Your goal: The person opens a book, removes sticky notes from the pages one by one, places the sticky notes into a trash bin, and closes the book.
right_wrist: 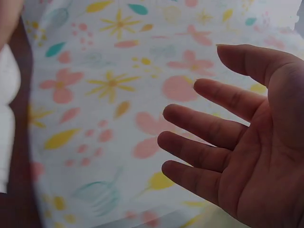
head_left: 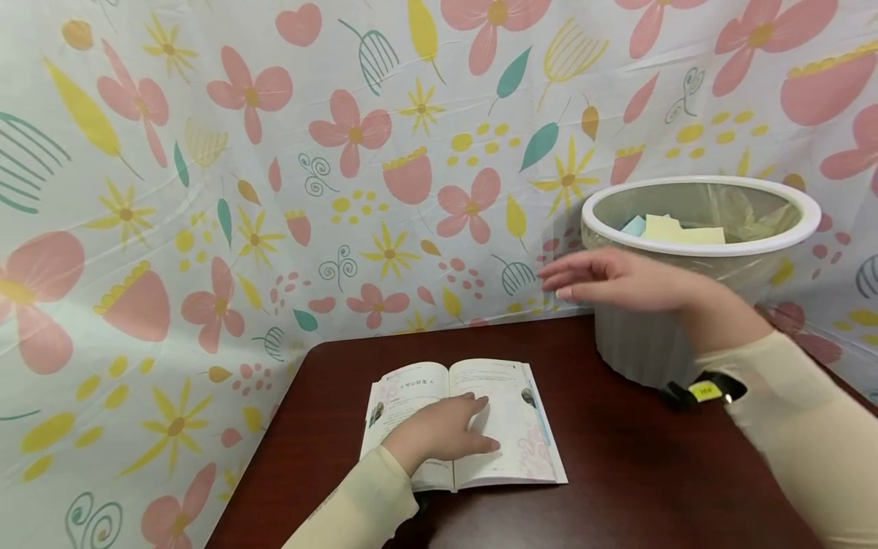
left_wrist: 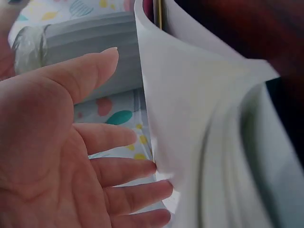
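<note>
An open book (head_left: pixel 507 427) lies on the dark red table, its printed pages facing up. Over its middle fold is my left hand (head_left: pixel 442 431), fingers spread. The left wrist view has this hand (left_wrist: pixel 71 161) with straight fingers, their tips at the edge of the curving white pages (left_wrist: pixel 190 85). My right hand (head_left: pixel 620 280) is in the air in front of the grey bin (head_left: pixel 638 343), holding nothing. Its fingers (right_wrist: pixel 204 123) are extended and apart in the right wrist view.
The bin has a white rim (head_left: pixel 700 248) and a clear liner. Yellow paper (head_left: pixel 679 231) and a light blue piece (head_left: pixel 634 226) show inside it. A flower-patterned cloth (head_left: pixel 274 191) hangs behind the table (head_left: pixel 617 473). A black band with a yellow tag (head_left: pixel 705 391) is at my right wrist.
</note>
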`<act>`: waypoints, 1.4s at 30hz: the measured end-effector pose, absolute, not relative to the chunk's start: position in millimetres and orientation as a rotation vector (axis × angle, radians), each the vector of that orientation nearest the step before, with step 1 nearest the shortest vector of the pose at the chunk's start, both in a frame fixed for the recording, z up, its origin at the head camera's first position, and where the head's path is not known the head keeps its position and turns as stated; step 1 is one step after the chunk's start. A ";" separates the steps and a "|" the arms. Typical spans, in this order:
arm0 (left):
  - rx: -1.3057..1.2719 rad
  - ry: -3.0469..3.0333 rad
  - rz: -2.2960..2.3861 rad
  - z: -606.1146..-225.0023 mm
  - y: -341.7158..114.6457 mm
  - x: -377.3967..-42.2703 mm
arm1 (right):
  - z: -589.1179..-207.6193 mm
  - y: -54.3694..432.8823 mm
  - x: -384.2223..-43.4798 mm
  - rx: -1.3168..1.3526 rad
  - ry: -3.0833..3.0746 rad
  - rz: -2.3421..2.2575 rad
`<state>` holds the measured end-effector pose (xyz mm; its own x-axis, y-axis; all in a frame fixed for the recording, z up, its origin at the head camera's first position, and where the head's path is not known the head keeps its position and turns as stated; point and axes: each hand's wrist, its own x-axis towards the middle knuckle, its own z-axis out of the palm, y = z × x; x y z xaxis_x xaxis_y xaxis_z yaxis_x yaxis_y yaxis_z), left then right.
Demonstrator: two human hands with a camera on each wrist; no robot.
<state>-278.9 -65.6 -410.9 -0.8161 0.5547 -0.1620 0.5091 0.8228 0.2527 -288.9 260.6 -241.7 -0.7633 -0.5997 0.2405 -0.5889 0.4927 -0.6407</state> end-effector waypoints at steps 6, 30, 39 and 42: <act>0.819 2.759 0.419 -415.0 -76.3 -272.6 | -315.6 258.2 -300.0 -0.973 2.523 -1.393; 0.959 2.711 0.423 -426.5 -55.8 -281.2 | -445.7 244.4 -317.7 -0.114 2.001 -2.052; 1.027 2.716 0.434 -429.7 -48.1 -281.9 | -451.1 251.0 -320.6 -0.081 1.907 -2.112; 1.028 2.725 0.450 -431.0 -47.3 -280.2 | -451.7 251.2 -321.1 -0.051 1.891 -2.130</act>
<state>-280.2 -47.3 -431.0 -0.7402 0.6684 -0.0728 0.6095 0.7128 0.3471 -321.1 251.2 -451.7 -0.9567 -0.2393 -0.1654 0.1926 -0.0951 -0.9766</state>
